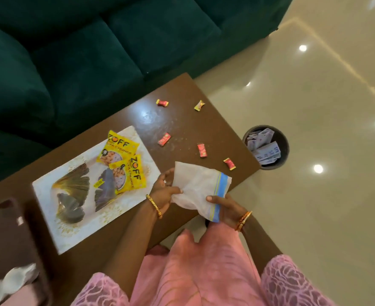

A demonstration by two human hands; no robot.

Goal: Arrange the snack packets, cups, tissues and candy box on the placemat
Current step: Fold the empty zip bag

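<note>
Nearest the camera, over the near edge of the long brown wooden table [182, 120], both hands hold one empty clear plastic zip bag with a blue seal strip [198, 191]. The left hand [164, 193] has its fingers curled around the bag's closed bottom end, while the right hand [223, 208] pinches the blue-striped mouth between thumb and fingers. Held taut at both ends like this, the bag looks to be getting flattened or folded out of the way, probably because it has been emptied.

To the left of the bag lies the white rectangular placemat printed with gold and grey fan leaves [71, 226]. On its far end, just beside the left hand, sit two yellow ZOFF soya chunk snack packets [122, 160], one overlapping the other, so that part of the arranging seems done.

Beyond the bag, five small red and yellow wrapped candies [202, 150] lie scattered on the bare table, well apart from one another and off the placemat. No cups or candy box can be made out. Right of the table, on the floor, stands one round dark waste bin holding crumpled paper [267, 149].
</note>
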